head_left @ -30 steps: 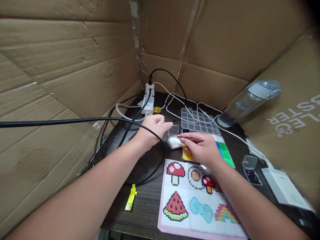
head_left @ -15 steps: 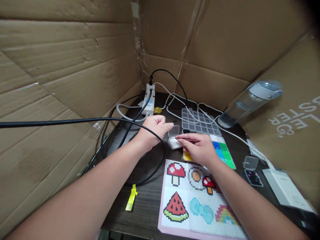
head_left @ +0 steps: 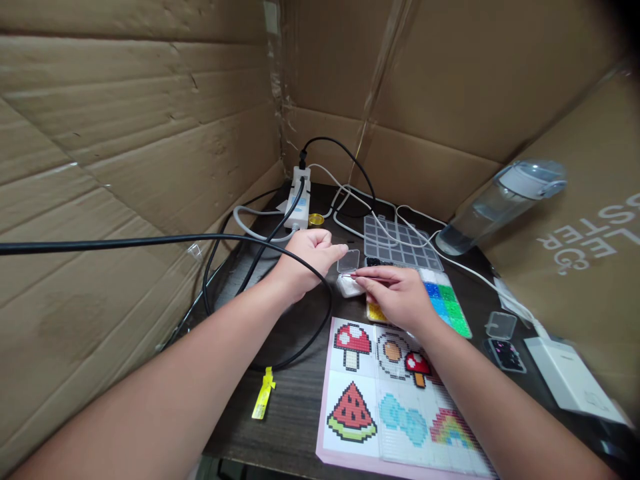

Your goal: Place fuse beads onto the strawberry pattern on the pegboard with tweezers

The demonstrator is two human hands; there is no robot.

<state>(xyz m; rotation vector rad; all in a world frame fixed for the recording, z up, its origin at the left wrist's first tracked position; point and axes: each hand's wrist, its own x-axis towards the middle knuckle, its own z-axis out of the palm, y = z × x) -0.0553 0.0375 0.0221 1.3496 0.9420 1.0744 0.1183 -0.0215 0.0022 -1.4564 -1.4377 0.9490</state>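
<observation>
My right hand [head_left: 400,297] pinches thin reddish tweezers [head_left: 373,277]. Their tip points into a small clear box [head_left: 349,288] of whitish contents, too fine to make out. The box's hinged lid [head_left: 349,261] stands raised behind it. Close by on the left, my left hand [head_left: 310,260] is curled closed with the thumb stretched toward the lid; whether anything is in it is hidden. Under my right hand lies a divided bead case [head_left: 453,310] with yellow, blue, green and white beads. Nearer me is a pattern sheet [head_left: 353,413] with pixel pictures, and a small red mushroom bead piece [head_left: 417,368] on it.
A black cable [head_left: 330,307] loops over my left wrist. Behind are a power strip [head_left: 299,200], a gold round tin [head_left: 316,220] and the case's gridded lid [head_left: 400,243]. To the right stand a bottle [head_left: 495,207], another small box [head_left: 507,355] and a white device [head_left: 575,380]. Cardboard walls enclose the table.
</observation>
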